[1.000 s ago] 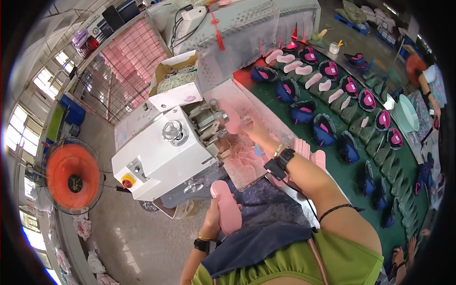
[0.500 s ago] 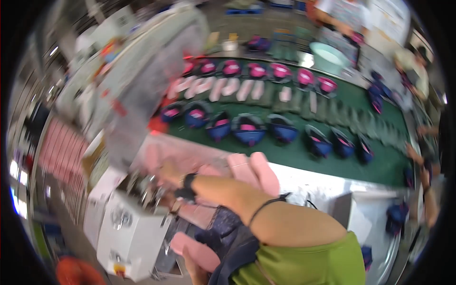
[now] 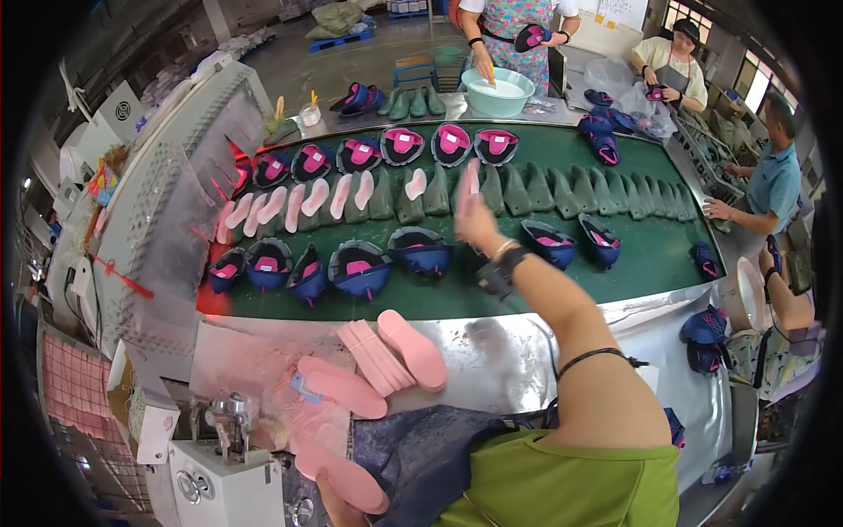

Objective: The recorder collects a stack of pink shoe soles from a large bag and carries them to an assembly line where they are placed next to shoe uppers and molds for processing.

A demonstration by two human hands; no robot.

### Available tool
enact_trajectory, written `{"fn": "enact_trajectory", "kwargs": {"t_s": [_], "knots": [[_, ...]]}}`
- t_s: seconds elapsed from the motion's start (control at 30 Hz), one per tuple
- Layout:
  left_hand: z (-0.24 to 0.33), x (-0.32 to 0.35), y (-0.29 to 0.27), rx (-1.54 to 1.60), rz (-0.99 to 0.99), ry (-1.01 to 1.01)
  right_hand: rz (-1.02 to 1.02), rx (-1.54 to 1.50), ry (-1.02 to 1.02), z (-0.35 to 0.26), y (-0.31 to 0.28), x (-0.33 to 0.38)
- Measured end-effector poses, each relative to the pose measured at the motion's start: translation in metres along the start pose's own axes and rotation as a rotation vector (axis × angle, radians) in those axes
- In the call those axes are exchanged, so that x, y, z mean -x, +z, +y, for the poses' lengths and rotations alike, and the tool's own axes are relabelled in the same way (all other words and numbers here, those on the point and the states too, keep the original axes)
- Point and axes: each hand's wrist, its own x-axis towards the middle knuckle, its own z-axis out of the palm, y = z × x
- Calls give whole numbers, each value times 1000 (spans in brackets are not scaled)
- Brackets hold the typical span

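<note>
My right arm reaches over the green conveyor belt (image 3: 492, 294), and my right hand (image 3: 479, 225) is closed round a pink insole (image 3: 468, 186) held up on edge above the row of dark green shoe lasts (image 3: 571, 195). Low in the picture, my left hand (image 3: 330, 502) grips the end of more pink insoles (image 3: 349, 481); how many lie in it I cannot tell. Several pink insole pieces (image 3: 318, 195) rest on the lasts at the left. Blue shoe uppers (image 3: 360, 270) with pink inside stand on the belt's near side; others (image 3: 402, 142) line its far side.
A pile of pink insoles (image 3: 413, 350) lies on the metal table (image 3: 492, 351). Left of it stands a white machine (image 3: 224, 479) with metal rollers. A grey tunnel housing (image 3: 167, 176) covers the belt's left end. Across the belt, a person works by a pale green basin (image 3: 499, 98); others work at the right.
My right hand has swung from beside the machine out over the belt, carrying an insole. My left hand stays low with its insoles. The view has turned, and the belt's rows have shifted left.
</note>
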Motion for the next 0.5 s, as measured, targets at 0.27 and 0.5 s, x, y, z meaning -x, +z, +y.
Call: {"fn": "enact_trajectory", "kwargs": {"t_s": [0.27, 0.5], "knots": [[-7, 3, 11, -492, 154, 233, 123, 349, 30, 144, -130, -78], [-28, -41, -35, 123, 68, 39, 345, 178, -463, 34, -15, -29]]}}
